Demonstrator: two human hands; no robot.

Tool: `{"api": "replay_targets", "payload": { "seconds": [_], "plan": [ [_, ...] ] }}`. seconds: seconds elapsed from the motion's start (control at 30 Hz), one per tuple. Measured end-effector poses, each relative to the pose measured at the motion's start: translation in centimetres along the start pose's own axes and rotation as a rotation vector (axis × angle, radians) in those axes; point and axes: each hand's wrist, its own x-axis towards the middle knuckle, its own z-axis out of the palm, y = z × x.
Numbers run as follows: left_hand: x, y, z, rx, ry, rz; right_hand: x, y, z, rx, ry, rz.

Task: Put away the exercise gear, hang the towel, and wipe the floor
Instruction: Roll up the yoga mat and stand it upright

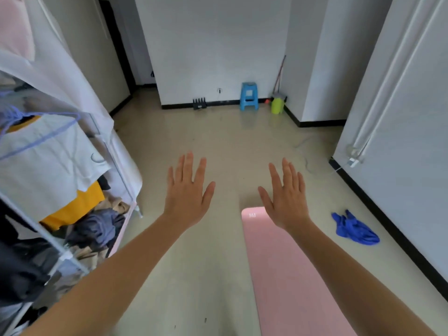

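Right at the bottom edge, two bare forearms reach forward over the glossy beige floor (194, 275). A long, flat pink foam exercise mat (286, 275) lies unrolled on that floor under the right forearm and runs away from the person, its rounded far end near the right wrist.

The left hand (186, 190) is held palm-down above bare floor, fingers straight and slightly spread, holding nothing. The right hand (286, 195) is held the same way over the mat's far end, fingers straight and empty. Both hands are up in the air, apart from each other.

Right of the mat, well apart from both hands, a crumpled bright blue cloth towel (354, 230) lies on the floor near the black skirting of the right wall.

On the left stands a metal-framed wardrobe rack with a white fabric cover (72, 98), stuffed with hanging and heaped clothes.

Farther off, against the white back wall, a small light-blue plastic stool (249, 95) stands on the floor. A lime-green plastic container (277, 105) sits in the corner just right of it, with a thin long-handled stick (280, 73) leaning there. A small black ribbed object (199, 103) rests by the skirting left of the stool.
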Motion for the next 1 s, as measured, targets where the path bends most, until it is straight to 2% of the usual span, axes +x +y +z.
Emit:
{"api": "replay_targets", "payload": {
  "seconds": [0.1, 0.33, 0.5, 0.63, 0.8, 1.0],
  "plan": [
    [7.9, -2.5, 3.1, 0.011, -0.018, 0.046, 8.2, 0.2, 3.5, 0.016, -0.040, 0.053],
    [25.4, -10.7, 7.6, 0.029, 0.076, 0.110, 26.9, -1.8, 10.2, 0.047, -0.071, 0.163],
    [37.1, -16.7, 15.8, -0.051, 0.060, 0.132, 37.1, -1.8, 17.5, -0.049, -0.091, 0.132],
    [47.2, -18.9, 24.0, -0.127, -0.018, 0.228, 43.5, 0.3, 23.3, -0.138, -0.133, 0.268],
    [59.7, -16.7, 30.8, -0.205, -0.138, 0.507, 47.4, 4.4, 24.9, -0.228, -0.130, 0.510],
    [68.9, -5.8, 36.6, -0.290, -0.205, 0.832, 45.6, 10.8, 23.9, -0.313, -0.029, 0.873]
  ]
}}
